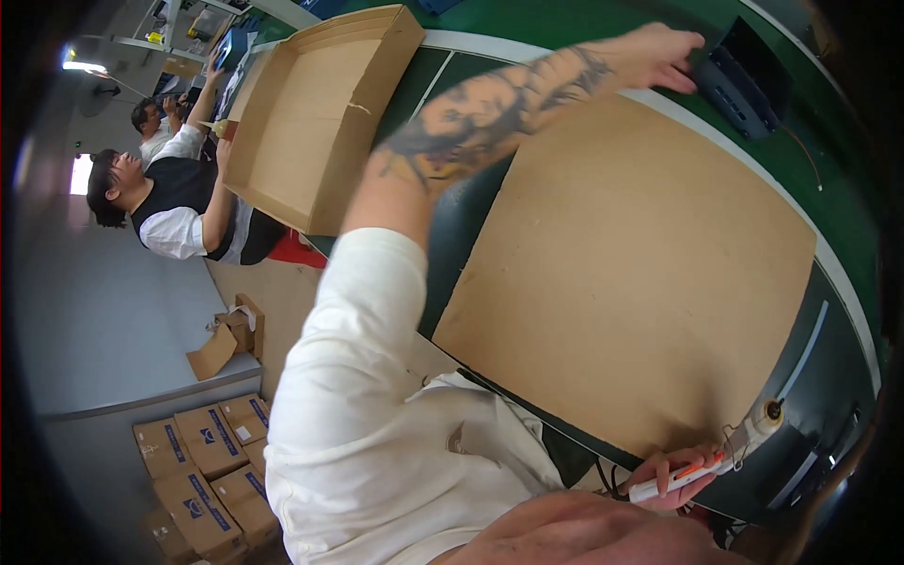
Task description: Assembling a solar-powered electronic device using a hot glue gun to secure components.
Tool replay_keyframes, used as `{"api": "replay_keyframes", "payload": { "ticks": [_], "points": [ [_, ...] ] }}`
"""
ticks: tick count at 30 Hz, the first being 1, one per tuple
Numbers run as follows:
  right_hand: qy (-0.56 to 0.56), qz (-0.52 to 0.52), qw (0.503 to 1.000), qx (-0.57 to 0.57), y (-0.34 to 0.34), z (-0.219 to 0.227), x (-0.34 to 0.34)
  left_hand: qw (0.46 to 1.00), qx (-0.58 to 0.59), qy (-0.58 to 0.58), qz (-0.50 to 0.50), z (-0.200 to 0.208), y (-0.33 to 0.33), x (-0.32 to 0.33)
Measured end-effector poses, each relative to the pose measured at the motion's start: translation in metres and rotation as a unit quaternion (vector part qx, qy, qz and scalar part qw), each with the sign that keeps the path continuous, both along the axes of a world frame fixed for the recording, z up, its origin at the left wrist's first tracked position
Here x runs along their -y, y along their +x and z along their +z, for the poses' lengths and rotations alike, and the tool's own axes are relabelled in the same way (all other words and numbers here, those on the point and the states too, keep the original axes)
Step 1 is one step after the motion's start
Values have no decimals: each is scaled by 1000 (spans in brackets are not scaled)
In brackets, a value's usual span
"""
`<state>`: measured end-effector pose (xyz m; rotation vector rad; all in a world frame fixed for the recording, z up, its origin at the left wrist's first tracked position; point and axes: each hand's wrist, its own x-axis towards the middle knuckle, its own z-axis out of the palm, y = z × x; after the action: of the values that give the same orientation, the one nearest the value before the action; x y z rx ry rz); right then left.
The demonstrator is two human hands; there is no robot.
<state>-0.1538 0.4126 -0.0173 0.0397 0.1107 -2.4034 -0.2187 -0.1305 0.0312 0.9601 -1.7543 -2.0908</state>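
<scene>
Electronics unit (pixel 739 99), black and box-shaped, is set at the far right on the green surface (pixel 852 212). The step in hand is judged to be a reach to it by the left hand (pixel 664 61), whose grip is loosely parted just beside the casing with nothing clearly held; whether contact is made cannot be told. At the near right, a white hot-glue gun (pixel 753 426) is enclosed by the curled fingers of the right hand (pixel 673 480). For the next move, a hold clear of the thin loose lead (pixel 805 151), which could be snagged, seems called for. Between the hands, room is taken up by a broad cardboard sheet (pixel 621 282), its far left part overhung by the left forearm (pixel 508 108). A shallow cardboard tray (pixel 301 113) is set at the far left; cartons (pixel 202 438) are stacked at the near left.
</scene>
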Motion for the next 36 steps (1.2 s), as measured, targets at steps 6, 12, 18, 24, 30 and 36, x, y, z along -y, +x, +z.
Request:
{"api": "replay_keyframes", "payload": {
  "ticks": [6,12,18,24,30,36],
  "points": [
    [-11,31,999,-13,-7,-9,-11,703,124,-689,124,67,114,135],
    [68,0,996,65,15,8,-15,699,464,-526,140,69,200,209],
    [3,64,995,80,6,12,-5,759,438,-481,-8,37,255,292],
    [-4,75,997,-29,-8,-2,-12,685,367,-625,-74,50,234,250],
    [-10,56,993,-100,-9,-16,-6,699,152,-670,-201,87,197,84],
    [49,-17,997,-56,0,-15,3,677,-9,-655,-334,97,188,-42]
  ]
}}
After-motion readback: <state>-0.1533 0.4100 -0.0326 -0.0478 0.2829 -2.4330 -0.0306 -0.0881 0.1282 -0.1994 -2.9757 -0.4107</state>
